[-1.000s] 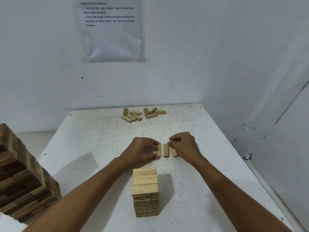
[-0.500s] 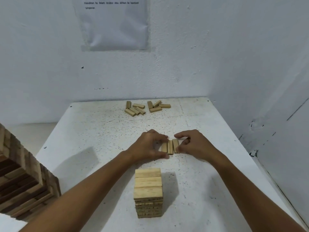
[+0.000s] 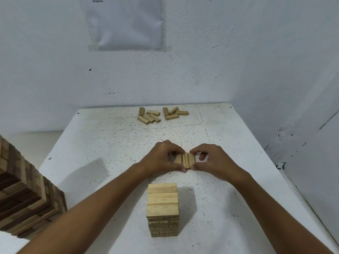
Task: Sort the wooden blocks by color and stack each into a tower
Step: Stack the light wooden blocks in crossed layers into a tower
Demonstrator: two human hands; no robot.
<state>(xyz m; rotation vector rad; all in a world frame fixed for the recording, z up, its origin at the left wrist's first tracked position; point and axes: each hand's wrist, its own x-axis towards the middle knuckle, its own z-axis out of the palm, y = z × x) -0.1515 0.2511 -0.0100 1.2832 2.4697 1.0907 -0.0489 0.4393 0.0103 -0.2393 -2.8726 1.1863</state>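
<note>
Three light wooden blocks (image 3: 185, 160) lie side by side in the middle of the white table (image 3: 91, 153), squeezed together between my two hands. My left hand (image 3: 161, 158) pinches the row from the left with thumb and curled fingers. My right hand (image 3: 211, 160) pinches it from the right in the same way. A light-wood tower (image 3: 162, 208) several layers high stands nearer to me, just in front of my hands. Several loose light blocks (image 3: 161, 114) lie scattered at the table's far edge.
A taller tower of mixed dark and light blocks (image 3: 23, 195) rises at the left edge of view. White walls close in behind and to the right of the table. A paper sheet (image 3: 126, 22) hangs on the back wall.
The three blocks, spaced apart a second ago, have been pushed together into a tight row as both hands closed in on them. The view has tilted down slightly.
</note>
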